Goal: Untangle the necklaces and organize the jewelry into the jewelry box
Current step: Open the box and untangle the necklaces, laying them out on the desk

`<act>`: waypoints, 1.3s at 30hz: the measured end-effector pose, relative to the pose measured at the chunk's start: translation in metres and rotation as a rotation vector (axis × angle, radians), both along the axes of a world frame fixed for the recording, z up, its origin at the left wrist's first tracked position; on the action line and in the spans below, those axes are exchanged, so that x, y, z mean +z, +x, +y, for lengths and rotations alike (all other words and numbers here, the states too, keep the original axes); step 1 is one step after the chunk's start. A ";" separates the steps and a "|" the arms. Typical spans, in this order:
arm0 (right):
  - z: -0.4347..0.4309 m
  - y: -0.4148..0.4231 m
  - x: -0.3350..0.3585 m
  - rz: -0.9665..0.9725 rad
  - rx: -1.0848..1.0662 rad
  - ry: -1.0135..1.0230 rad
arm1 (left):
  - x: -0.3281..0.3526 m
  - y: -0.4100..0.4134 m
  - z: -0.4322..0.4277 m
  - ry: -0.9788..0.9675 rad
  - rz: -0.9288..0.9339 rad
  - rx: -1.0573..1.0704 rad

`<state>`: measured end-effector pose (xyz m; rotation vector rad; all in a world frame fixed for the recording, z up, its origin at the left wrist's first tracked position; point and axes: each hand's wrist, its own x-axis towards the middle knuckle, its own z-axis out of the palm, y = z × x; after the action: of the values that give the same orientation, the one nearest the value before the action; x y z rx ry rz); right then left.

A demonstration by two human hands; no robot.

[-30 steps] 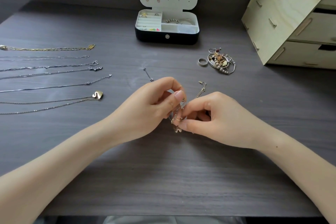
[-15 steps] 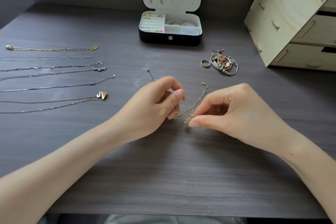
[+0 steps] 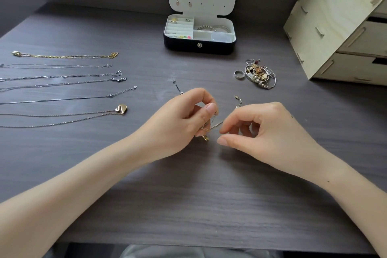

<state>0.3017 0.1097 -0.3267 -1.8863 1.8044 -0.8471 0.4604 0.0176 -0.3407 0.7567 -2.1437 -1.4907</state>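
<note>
At the table's middle my left hand [image 3: 184, 119] pinches a knot of thin tangled necklaces [image 3: 212, 125] between thumb and fingers. A small gold pendant [image 3: 205, 137] dangles just below it. One silver chain end [image 3: 178, 87] trails behind my left hand, and a gold chain end [image 3: 238, 101] lies behind my right hand [image 3: 263, 130]. My right hand hovers just right of the knot, thumb and forefinger parted, gripping nothing that I can see. The black jewelry box [image 3: 199, 48] stands open at the back with rings and bracelets inside.
Several straightened necklaces [image 3: 62, 90] lie in rows on the left. A heap of mixed jewelry [image 3: 258, 74] and a silver ring [image 3: 239, 74] sit right of centre. A pale wooden drawer unit [image 3: 335, 27] fills the back right corner.
My right hand has let go of the gold pendant and opened its pinch. The pendant now hangs under my left hand, which keeps its hold on the knot.
</note>
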 end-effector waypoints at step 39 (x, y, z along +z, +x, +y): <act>-0.001 0.012 0.003 -0.075 0.085 -0.042 | -0.001 -0.005 0.004 -0.183 -0.094 0.103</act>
<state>0.3137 0.1087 -0.3233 -1.9169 1.6623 -0.9195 0.4552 0.0214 -0.3421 0.8707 -2.2366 -1.2100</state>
